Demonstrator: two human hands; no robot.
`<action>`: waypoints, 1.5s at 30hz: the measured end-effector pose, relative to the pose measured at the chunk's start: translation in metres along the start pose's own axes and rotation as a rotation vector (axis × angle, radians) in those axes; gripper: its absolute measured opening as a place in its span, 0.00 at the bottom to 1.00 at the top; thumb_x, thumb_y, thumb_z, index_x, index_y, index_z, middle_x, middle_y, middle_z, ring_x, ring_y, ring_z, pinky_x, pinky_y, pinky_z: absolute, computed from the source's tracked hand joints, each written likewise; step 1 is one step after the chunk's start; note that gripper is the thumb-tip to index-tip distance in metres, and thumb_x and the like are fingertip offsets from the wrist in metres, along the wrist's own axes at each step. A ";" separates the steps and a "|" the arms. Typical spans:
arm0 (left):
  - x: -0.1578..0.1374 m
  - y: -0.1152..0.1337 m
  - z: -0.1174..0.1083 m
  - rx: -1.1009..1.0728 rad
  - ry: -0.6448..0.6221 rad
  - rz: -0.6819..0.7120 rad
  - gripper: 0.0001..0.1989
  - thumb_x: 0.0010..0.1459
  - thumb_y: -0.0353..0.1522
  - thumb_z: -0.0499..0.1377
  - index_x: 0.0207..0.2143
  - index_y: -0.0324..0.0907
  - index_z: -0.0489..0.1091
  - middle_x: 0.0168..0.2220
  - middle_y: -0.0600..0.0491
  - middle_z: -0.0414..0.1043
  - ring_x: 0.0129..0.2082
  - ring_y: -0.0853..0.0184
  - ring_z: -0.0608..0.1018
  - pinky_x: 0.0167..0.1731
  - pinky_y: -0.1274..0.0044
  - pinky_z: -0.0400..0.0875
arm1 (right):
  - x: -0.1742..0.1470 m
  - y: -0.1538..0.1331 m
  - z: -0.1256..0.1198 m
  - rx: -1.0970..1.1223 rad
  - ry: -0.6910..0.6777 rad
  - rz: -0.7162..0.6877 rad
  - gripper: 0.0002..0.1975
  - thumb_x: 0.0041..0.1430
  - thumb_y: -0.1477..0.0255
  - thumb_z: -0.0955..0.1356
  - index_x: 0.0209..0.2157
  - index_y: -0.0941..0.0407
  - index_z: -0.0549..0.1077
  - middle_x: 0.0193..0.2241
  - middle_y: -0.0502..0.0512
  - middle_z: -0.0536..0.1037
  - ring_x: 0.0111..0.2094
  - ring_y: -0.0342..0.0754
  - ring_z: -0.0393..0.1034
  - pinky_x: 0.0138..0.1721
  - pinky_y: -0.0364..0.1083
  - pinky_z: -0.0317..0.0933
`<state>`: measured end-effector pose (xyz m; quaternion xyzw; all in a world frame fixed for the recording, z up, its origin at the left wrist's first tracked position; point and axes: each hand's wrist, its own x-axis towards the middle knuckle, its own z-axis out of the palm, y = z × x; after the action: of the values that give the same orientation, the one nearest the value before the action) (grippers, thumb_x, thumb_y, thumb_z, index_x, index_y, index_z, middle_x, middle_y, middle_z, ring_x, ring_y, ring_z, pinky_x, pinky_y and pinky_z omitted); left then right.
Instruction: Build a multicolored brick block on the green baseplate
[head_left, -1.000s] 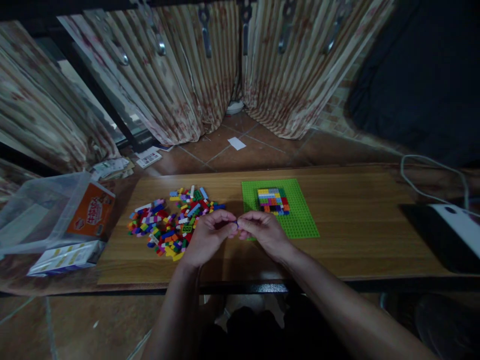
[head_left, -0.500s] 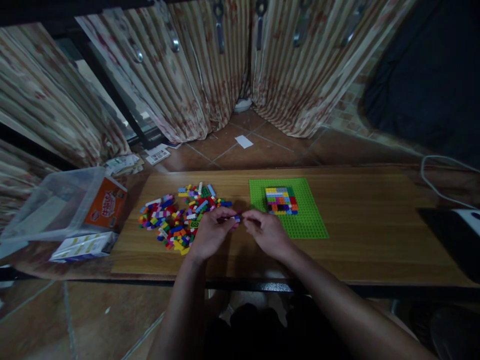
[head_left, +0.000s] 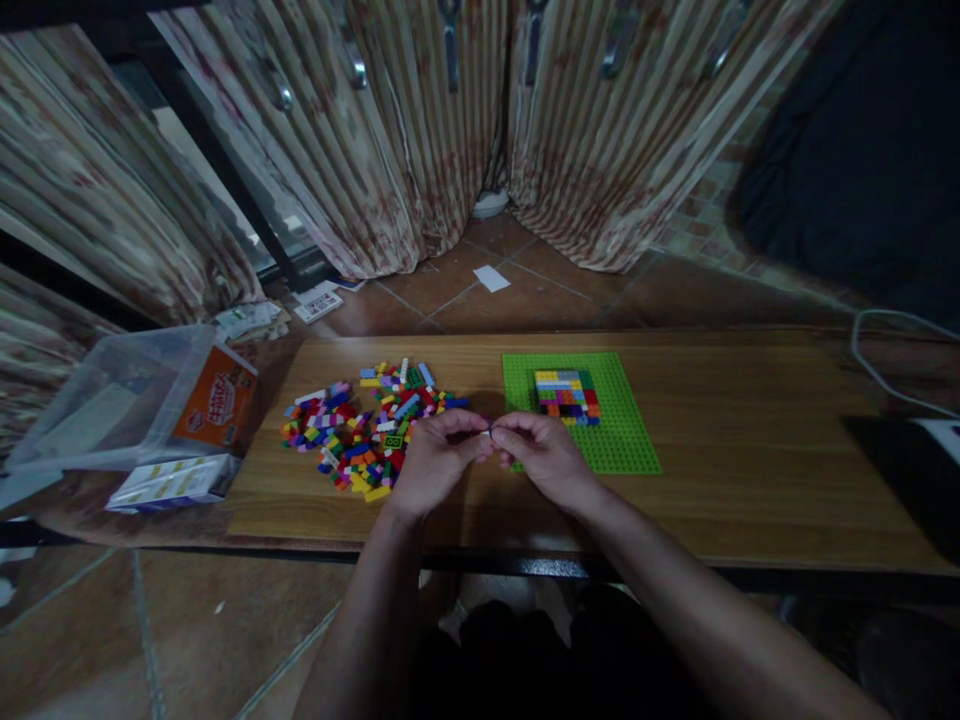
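Note:
My left hand point(head_left: 437, 458) and my right hand point(head_left: 541, 455) meet above the wooden table, fingertips pinched around a small building brick point(head_left: 487, 432). It looks pale on one side, and the fingers cover most of it. Left of the hands spreads a loose pile of colourful bricks point(head_left: 360, 450); my left hand hides the pile's right edge. Behind and to the right of my right hand lies a green baseplate point(head_left: 630, 440). On it stands a square block of multicoloured bricks point(head_left: 566, 395), fitted together in rows.
At the left, a clear plastic bin point(head_left: 97, 400) with an orange label stands beside a white and yellow box point(head_left: 176, 483). A dark flat object point(head_left: 892, 470) and a white cable point(head_left: 862, 350) are at the right end of the table point(head_left: 735, 450). Curtains hang behind.
My hands have come closer together, and the right fingertips now touch the brick held by the left. The whole view has shifted slightly.

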<state>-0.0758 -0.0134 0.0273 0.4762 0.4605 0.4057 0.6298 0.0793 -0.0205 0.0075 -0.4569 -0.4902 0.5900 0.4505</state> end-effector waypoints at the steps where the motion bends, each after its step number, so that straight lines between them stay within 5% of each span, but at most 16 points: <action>1: 0.000 0.000 0.001 -0.009 0.008 -0.003 0.13 0.44 0.34 0.70 0.29 0.36 0.74 0.25 0.54 0.75 0.25 0.72 0.74 0.28 0.79 0.68 | 0.000 0.000 0.000 0.017 -0.003 0.009 0.13 0.52 0.61 0.71 0.26 0.57 0.75 0.20 0.49 0.75 0.21 0.40 0.65 0.25 0.42 0.62; 9: -0.001 -0.001 -0.005 -0.053 0.006 -0.048 0.14 0.43 0.35 0.70 0.31 0.37 0.75 0.27 0.53 0.77 0.27 0.70 0.76 0.31 0.77 0.71 | -0.001 0.005 0.002 0.216 0.011 0.151 0.16 0.47 0.58 0.74 0.29 0.56 0.76 0.24 0.51 0.78 0.24 0.43 0.71 0.30 0.45 0.67; 14: 0.006 -0.010 -0.018 0.266 0.149 0.050 0.06 0.46 0.31 0.65 0.29 0.38 0.75 0.27 0.53 0.76 0.28 0.68 0.76 0.32 0.77 0.71 | 0.001 0.013 0.001 -0.270 0.173 0.006 0.09 0.54 0.65 0.70 0.29 0.56 0.76 0.21 0.50 0.77 0.23 0.44 0.70 0.28 0.45 0.64; 18: 0.007 -0.012 -0.020 0.469 0.161 0.085 0.05 0.49 0.30 0.62 0.30 0.39 0.77 0.30 0.50 0.78 0.32 0.65 0.78 0.35 0.76 0.71 | 0.002 0.018 0.002 -0.654 0.165 -0.177 0.06 0.57 0.73 0.68 0.32 0.55 0.78 0.30 0.55 0.81 0.31 0.48 0.74 0.37 0.48 0.66; 29: 0.006 -0.012 -0.019 0.596 0.202 0.157 0.06 0.52 0.31 0.60 0.31 0.41 0.78 0.31 0.51 0.79 0.33 0.65 0.78 0.36 0.75 0.70 | 0.000 0.015 0.004 -0.744 0.146 -0.221 0.10 0.59 0.77 0.66 0.38 0.55 0.78 0.37 0.57 0.82 0.37 0.50 0.76 0.42 0.49 0.67; 39: 0.004 0.000 -0.004 0.126 0.076 0.008 0.13 0.51 0.38 0.65 0.34 0.38 0.75 0.25 0.54 0.74 0.24 0.72 0.73 0.24 0.80 0.65 | -0.008 -0.001 0.000 -0.521 0.127 -0.369 0.09 0.60 0.75 0.66 0.40 0.53 0.76 0.37 0.53 0.80 0.36 0.46 0.74 0.39 0.46 0.66; 45: 0.003 0.006 0.011 0.047 0.030 -0.058 0.14 0.48 0.39 0.67 0.31 0.37 0.74 0.24 0.54 0.73 0.23 0.73 0.72 0.22 0.81 0.64 | -0.012 -0.007 -0.003 -0.551 0.193 -0.403 0.04 0.59 0.73 0.68 0.36 0.53 0.76 0.30 0.51 0.77 0.31 0.44 0.71 0.34 0.44 0.64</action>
<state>-0.0653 -0.0119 0.0334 0.4711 0.4930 0.3834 0.6229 0.0849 -0.0311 0.0157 -0.5089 -0.6663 0.2889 0.4621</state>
